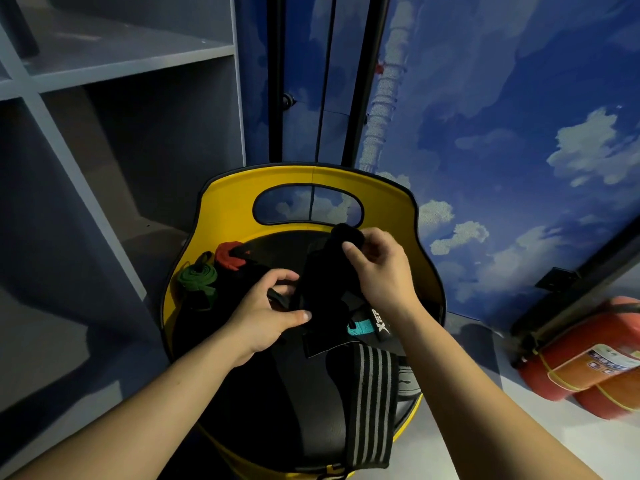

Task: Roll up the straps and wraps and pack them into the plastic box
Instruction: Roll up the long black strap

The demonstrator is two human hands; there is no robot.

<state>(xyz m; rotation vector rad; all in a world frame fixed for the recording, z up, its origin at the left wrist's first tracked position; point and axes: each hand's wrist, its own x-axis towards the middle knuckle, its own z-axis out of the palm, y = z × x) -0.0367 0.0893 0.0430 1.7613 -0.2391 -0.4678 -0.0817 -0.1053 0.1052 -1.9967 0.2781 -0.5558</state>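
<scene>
I watch from the head camera, looking down at a yellow-backed seat (221, 216) with a black cushion. My right hand (377, 268) pinches the rolled end of a black wrap (320, 271) between thumb and fingertips, held above the cushion. My left hand (266, 306) grips the loose tail lower down, thumb pressed across it. I judge the roll barely begun; to do it well I should keep the tail taut and its edges lined up as I wind.

A rolled green strap (197, 275) and a rolled red strap (230, 256) sit at the seat's left rear, touching. A grey-striped wrap (372, 389) and a black strap with a teal patch (360, 329) lie loose just beneath my hands and could snag the tail. I see no plastic box. Grey shelving (114, 98) stands left; 2 red fire extinguishers (581, 368) lie right.
</scene>
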